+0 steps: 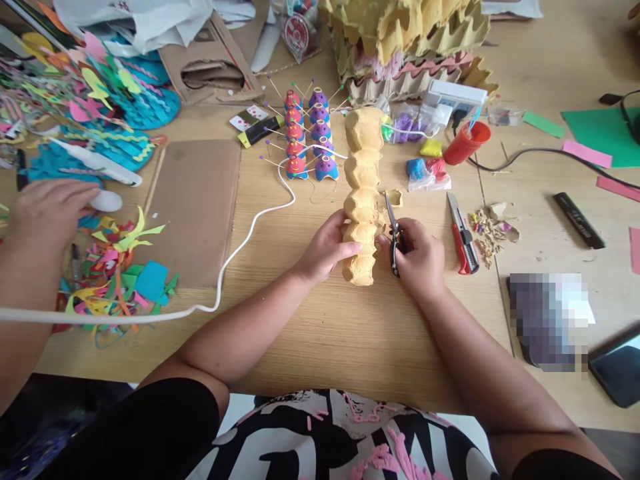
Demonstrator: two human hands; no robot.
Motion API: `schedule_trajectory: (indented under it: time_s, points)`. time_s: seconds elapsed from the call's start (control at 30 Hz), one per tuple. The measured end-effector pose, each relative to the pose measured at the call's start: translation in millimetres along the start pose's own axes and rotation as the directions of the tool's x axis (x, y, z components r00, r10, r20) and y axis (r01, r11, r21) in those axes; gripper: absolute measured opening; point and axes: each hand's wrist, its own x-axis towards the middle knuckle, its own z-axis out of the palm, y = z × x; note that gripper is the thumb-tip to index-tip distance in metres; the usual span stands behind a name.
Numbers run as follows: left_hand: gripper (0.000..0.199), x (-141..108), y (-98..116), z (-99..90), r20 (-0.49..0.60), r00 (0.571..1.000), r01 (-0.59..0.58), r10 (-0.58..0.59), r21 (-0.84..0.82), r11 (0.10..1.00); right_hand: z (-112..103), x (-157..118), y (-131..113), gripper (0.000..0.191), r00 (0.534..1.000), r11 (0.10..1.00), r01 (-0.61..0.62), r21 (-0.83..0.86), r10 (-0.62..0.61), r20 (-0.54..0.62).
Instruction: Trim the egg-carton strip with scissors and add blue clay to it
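A long yellow egg-carton strip (363, 177) with a row of bumps stands lengthwise before me in the head view. My left hand (329, 250) grips its left side near the lower end, thumb lying across the front. In my right hand (420, 257) is a pair of scissors (393, 233) with black handles, the blades pointing up beside the strip's right edge. A small cut piece of carton (394, 198) lies just past the blades. Behind the strip stand two rows of painted carton caterpillars, one red (295, 137) and one purple (321, 133), with pins stuck in them.
A red utility knife (463, 240), carton scraps (493, 230) and a red cup (466, 143) are at the right. Egg trays (410, 40) are stacked behind. A white cable (250, 230) crosses the left side, near a cardboard sheet (197, 207), paper scraps (120, 273) and another person's hand (50, 210).
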Motion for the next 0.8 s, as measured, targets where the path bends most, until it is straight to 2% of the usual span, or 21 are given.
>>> schedule_trajectory:
  time_s: [0.13,0.37,0.6,0.8]
  points:
    - [0.063,0,-2,-1.6,0.005,1.0,0.006,-0.006,0.018,1.0,0,2,2,0.051,1.0,1.0,-0.001,0.004,0.001,0.02]
    - [0.064,-2,1,1.7,0.01,0.998,0.061,-0.061,-0.027,0.998,3,7,7,0.046,0.999,0.996,-0.024,-0.09,0.021,-0.029]
    - [0.063,-4,9,8.7,-0.011,0.994,0.104,-0.106,-0.09,0.99,2,7,9,0.041,0.994,0.979,0.05,-0.195,-0.067,-0.082]
    - [0.063,-5,8,9.9,-0.002,0.994,0.11,-0.111,-0.103,0.989,3,8,12,0.035,0.986,0.957,0.096,-0.273,-0.129,-0.103]
